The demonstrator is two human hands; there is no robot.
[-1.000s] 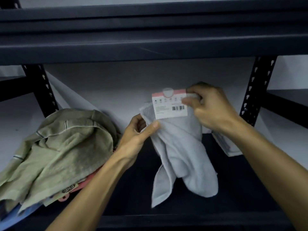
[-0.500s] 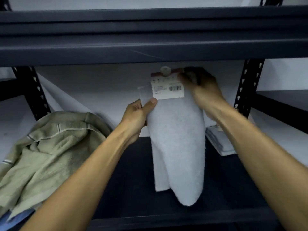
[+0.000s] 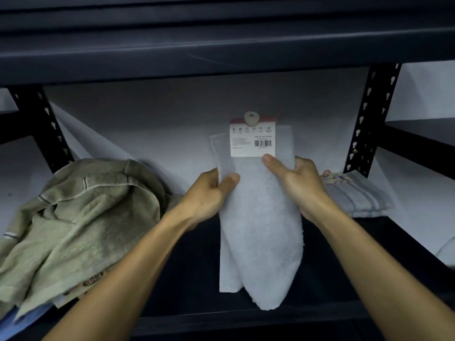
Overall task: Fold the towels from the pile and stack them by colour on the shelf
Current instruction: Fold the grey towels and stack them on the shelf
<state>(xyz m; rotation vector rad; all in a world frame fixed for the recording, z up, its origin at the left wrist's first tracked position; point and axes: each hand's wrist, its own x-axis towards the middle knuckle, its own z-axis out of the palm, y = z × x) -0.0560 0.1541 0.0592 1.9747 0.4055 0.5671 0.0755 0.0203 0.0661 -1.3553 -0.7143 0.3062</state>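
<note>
A white towel (image 3: 261,232) hangs upright over the dark shelf (image 3: 187,262), a card label (image 3: 252,139) with a barcode fixed at its top. My left hand (image 3: 209,193) pinches its left edge, thumb on the front. My right hand (image 3: 300,183) grips the right edge just below the label. The towel's lower end reaches down to the shelf's front edge. On the left lies the pile, an olive-green towel (image 3: 73,222) on top with blue cloth (image 3: 22,323) under it. A folded grey-blue striped towel (image 3: 362,198) lies at the back right of the shelf.
The upper shelf board (image 3: 221,45) runs low overhead. Black perforated posts stand at the left (image 3: 46,134) and right (image 3: 369,119). A white sheet (image 3: 160,124) covers the wall behind. Another shelf unit (image 3: 423,141) stands further right.
My right hand has slid from the label's top corner down to the towel's right edge below the label. The towel now hangs lower and flatter between both hands.
</note>
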